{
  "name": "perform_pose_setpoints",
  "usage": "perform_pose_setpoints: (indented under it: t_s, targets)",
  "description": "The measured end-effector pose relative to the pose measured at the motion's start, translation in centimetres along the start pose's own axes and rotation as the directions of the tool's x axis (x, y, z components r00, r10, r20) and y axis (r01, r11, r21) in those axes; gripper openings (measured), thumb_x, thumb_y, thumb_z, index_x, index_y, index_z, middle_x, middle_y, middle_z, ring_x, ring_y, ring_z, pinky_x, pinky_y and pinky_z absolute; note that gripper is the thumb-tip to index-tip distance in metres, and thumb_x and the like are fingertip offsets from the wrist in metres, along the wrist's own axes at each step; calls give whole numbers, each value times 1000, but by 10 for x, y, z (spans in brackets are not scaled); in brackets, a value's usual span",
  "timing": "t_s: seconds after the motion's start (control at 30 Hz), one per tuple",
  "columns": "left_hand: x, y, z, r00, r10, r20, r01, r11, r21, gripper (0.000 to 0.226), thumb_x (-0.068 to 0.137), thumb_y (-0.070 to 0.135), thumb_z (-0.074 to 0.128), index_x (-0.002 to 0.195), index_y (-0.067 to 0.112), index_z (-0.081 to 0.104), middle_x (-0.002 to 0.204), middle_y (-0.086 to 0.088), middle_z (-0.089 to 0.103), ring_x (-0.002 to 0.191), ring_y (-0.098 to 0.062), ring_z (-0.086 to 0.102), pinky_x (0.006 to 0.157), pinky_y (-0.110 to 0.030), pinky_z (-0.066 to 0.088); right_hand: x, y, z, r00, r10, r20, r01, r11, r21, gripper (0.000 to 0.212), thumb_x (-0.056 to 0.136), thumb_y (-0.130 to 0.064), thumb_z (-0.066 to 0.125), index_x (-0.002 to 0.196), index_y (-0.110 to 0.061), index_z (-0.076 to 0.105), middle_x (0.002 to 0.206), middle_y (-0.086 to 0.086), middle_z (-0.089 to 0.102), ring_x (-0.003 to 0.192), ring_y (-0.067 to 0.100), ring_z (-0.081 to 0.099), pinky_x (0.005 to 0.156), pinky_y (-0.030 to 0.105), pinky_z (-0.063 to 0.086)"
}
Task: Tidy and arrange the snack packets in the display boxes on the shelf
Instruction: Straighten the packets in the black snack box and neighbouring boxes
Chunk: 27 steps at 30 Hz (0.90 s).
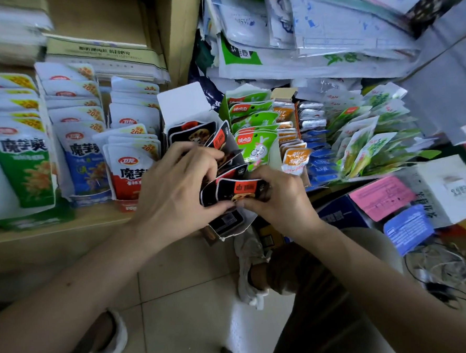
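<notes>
A wooden shelf [66, 241] crosses the middle of the frame, crowded with display boxes. Three rows of white packets [20, 151] stand at left. At centre, one white box [183, 103] holds black packets [191, 132]. The left hand [172, 191] curls its fingers over them. The right hand [277, 198] pinches the front packet [232, 191] between thumb and fingertips.
</notes>
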State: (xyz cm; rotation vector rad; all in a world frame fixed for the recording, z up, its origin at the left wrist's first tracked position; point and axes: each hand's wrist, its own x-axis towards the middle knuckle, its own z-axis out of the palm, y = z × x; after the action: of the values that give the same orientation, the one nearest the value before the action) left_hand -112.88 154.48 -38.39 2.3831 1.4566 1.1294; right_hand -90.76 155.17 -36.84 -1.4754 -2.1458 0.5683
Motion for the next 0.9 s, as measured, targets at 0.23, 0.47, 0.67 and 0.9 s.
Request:
perform_pose_setpoints:
  t_s: [0.23, 0.47, 0.67, 0.9]
  targets:
    - [-1, 2, 4, 986, 78, 146, -93, 991, 95, 63, 74, 49, 76, 131, 29, 61, 131, 11, 58, 117, -28, 47, 88, -48, 47, -6, 6, -3, 997, -1, 83, -10, 991, 132, 22, 78, -15, 83, 95, -13, 69, 81, 0, 68, 72, 18, 66, 67, 43, 54]
    - [0, -11, -2, 969, 166, 182, -172, 985, 20, 61, 81, 56, 74, 133, 27, 63, 130, 8, 61, 120, -27, 47, 94, -44, 47, 0, 12, -28, 935, 153, 320, -254, 918, 305, 13, 83, -14, 79, 94, -16, 72, 85, 8, 74, 80, 29, 70, 76, 53, 56]
    - [-3, -13, -1, 969, 171, 180, -177, 984, 18, 55, 82, 42, 79, 132, 25, 65, 128, 9, 63, 123, -27, 49, 95, -47, 47, -5, 8, -4, 976, 218, 30, -220, 963, 153, 39, 71, -24, 89, 100, -20, 64, 78, -5, 65, 64, 3, 58, 60, 18, 49]
    - [-11, 3, -3, 984, 87, 155, -100, 992, 79, 60, 75, 37, 75, 132, 23, 64, 137, 5, 58, 137, -29, 42, 106, -51, 40, -34, 21, 15, 993, 118, -19, -106, 941, 320, 65, 79, -27, 83, 138, -21, 55, 131, -11, 61, 120, 6, 58, 98, 31, 52]
